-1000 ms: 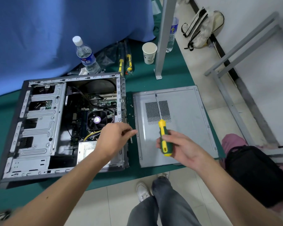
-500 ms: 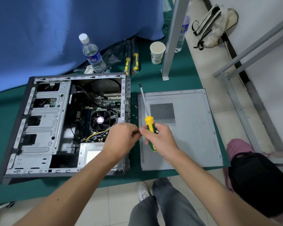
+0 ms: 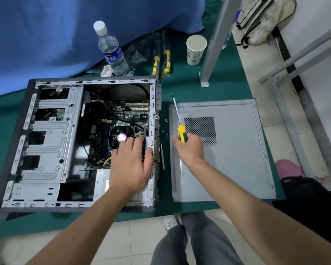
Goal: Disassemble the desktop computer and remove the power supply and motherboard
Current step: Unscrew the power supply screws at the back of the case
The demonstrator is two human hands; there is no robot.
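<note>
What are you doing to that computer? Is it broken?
A person is taking apart a desktop computer case that lies open on a green table. The left hand reaches flat-fingered inside, near the round cooling fan. The right hand grips a yellow-and-green screwdriver, tip pointing away. The case's side panel is already off and lies beside it. Whether it is broken cannot be told.

A table [image 3: 225, 88] covered in dark green cloth stands on a floor of pale tiles [image 3: 134, 243], with a blue drape [image 3: 46, 31] hanging along its far edge. A grey metal post [image 3: 216, 44] rises from the tabletop at the rear right. To the right, a white wall [image 3: 321, 14] meets the floor behind a grey metal frame [image 3: 287, 119].
</note>
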